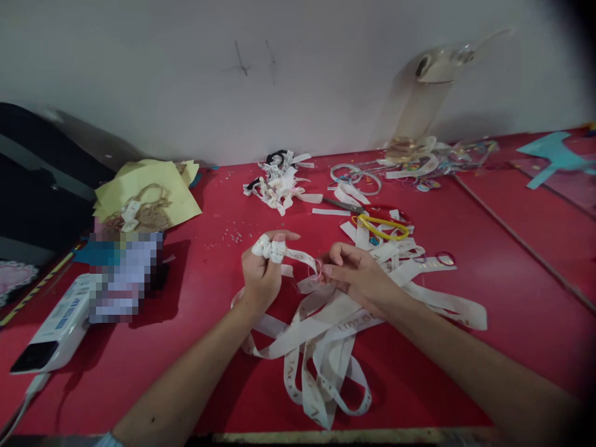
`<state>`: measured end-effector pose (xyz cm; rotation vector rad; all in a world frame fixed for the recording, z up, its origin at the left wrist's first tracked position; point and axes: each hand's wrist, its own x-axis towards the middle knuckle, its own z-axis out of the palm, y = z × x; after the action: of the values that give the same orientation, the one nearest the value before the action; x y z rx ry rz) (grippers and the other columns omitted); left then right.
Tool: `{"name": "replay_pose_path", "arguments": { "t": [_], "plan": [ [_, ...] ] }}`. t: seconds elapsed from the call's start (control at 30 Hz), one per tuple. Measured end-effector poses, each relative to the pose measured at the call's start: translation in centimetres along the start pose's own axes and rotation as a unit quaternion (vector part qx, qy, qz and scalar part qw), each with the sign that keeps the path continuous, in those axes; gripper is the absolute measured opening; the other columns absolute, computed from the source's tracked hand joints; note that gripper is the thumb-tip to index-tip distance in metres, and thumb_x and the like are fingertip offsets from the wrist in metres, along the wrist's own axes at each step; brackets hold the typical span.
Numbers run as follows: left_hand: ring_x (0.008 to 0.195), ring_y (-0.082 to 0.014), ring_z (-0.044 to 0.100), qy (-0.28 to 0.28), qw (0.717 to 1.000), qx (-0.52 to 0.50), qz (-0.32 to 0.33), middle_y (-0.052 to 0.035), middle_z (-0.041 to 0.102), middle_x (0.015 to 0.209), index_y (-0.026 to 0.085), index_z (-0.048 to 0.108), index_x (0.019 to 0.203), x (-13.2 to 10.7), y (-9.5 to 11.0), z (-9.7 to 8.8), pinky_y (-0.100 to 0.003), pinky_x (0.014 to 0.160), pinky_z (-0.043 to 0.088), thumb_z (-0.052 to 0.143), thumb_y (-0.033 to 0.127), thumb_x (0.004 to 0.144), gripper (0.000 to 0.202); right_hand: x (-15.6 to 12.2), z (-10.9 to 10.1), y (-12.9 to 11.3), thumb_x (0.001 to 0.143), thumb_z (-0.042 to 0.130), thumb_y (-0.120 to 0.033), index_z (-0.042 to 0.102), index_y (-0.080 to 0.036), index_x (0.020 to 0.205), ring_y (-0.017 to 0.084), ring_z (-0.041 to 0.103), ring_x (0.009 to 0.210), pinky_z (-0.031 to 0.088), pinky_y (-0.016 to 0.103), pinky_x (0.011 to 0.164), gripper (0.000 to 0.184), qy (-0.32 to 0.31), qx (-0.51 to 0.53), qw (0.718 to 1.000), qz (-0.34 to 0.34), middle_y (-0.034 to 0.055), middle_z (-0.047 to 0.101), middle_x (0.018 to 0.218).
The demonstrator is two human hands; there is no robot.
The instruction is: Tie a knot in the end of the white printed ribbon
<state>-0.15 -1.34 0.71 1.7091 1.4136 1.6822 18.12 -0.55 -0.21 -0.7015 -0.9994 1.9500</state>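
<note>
head | left hand [261,273] pinches white ribbon [298,256] wound over fingers | right hand [361,277] pinches same ribbon's loop | red table [488,261]

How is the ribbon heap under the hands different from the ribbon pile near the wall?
The ribbon heap lies at the near table edge in long, loose loops; the ribbon pile by the wall is short pieces bunched tight. The heap is larger and printed with letters; the pile has a black piece in it. The left hand and right hand hold a strand of the heap. Both are white.
</note>
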Motion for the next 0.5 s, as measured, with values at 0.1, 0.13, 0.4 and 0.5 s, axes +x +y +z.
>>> {"name": "replay_pose_path", "arguments": {
  "t": [0.1, 0.13, 0.4, 0.5],
  "plan": [
    [0.050, -0.0089, 0.047, -0.003, 1.000, 0.011, 0.005, 0.0030, 0.051, 0.054, 0.017, 0.069, 0.086, 0.03, -0.11, -0.03, -0.020, 0.051, 0.038, 0.047, 0.030, 0.093, 0.027, -0.02, 0.03, -0.33, 0.073, 0.076, -0.018, 0.045, -0.019, 0.069, 0.008, 0.064, 0.067, 0.052, 0.021, 0.067, 0.032, 0.021, 0.034, 0.999, 0.020, -0.0045, 0.064, 0.078],
    [0.051, -0.0093, 0.049, -0.005, 1.000, 0.015, 0.005, 0.0029, 0.052, 0.054, 0.018, 0.069, 0.086, 0.03, -0.14, -0.04, -0.020, 0.052, 0.039, 0.047, 0.030, 0.094, 0.027, -0.01, 0.00, -0.38, 0.073, 0.076, -0.018, 0.045, -0.019, 0.069, 0.008, 0.064, 0.067, 0.052, 0.021, 0.067, 0.032, 0.026, 0.043, 0.998, 0.023, -0.0044, 0.065, 0.079],
    [0.067, -0.0109, 0.063, -0.086, 0.991, 0.065, 0.079, -0.0032, 0.072, 0.079, 0.018, 0.071, 0.091, 0.19, 0.24, -0.04, -0.021, 0.066, 0.047, 0.047, 0.025, 0.093, 0.025, 0.20, -0.35, 0.02, 0.073, 0.076, -0.020, 0.043, -0.020, 0.070, 0.010, 0.063, 0.069, 0.052, 0.024, 0.069, 0.033, 0.018, 0.039, 0.999, 0.009, -0.0027, 0.064, 0.079],
    [0.074, -0.0111, 0.067, -0.149, 0.981, 0.065, 0.105, -0.0039, 0.075, 0.089, 0.019, 0.071, 0.097, 0.25, 0.37, 0.11, -0.020, 0.068, 0.049, 0.048, 0.021, 0.092, 0.024, 0.17, -0.28, -0.09, 0.075, 0.075, -0.019, 0.043, -0.020, 0.071, 0.008, 0.061, 0.071, 0.049, 0.021, 0.067, 0.032, 0.015, 0.043, 0.999, -0.009, -0.0035, 0.064, 0.080]
  ]
}}
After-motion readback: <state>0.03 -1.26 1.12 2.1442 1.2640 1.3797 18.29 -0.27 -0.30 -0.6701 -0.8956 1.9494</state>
